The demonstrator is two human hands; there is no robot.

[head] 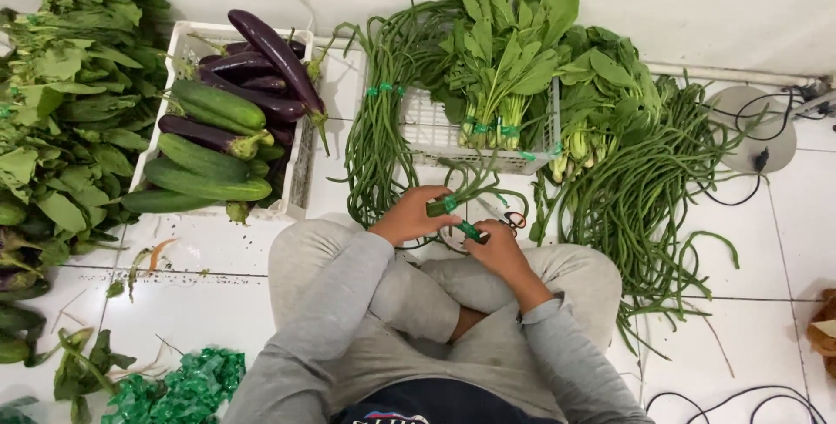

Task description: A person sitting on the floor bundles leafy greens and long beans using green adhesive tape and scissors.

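Left hand (pixel 411 213): closed around a small bundle of long beans (pixel 461 191), gripping it near the cut ends, just above the person's crossed legs. Right hand (pixel 496 247): fingers curled shut on a strip of green tape (pixel 468 231) that runs up to the bundle; the two hands sit close together, the bundle's stems arching away from them toward the white basket.

Scissors (pixel 514 219): lying on the tile just beyond the right hand, handles partly hidden.

White basket (pixel 435 132): directly ahead of the hands, holding tied bunches of leafy greens (pixel 505 50) with green bands around the stems.

Loose long beans, left heap (pixel 379 128): draped over the basket's left edge and down to the floor, tied with a green band near the top.

Loose long beans, right heap (pixel 649 206): a larger tangle spread over the floor to the right of the person's knee, beside more leafy bunches (pixel 605 84).

White crate (pixel 296 180): to the left, filled with cucumbers (pixel 209 182) and purple aubergines (pixel 274 54) stacked on top.

Pile of broad-leaf greens (pixel 70 111): far left, against the wall.

Heap of green tape scraps (pixel 178 389): on the floor near the left knee.

Black cables (pixel 766 111): far right, by a round grey base.
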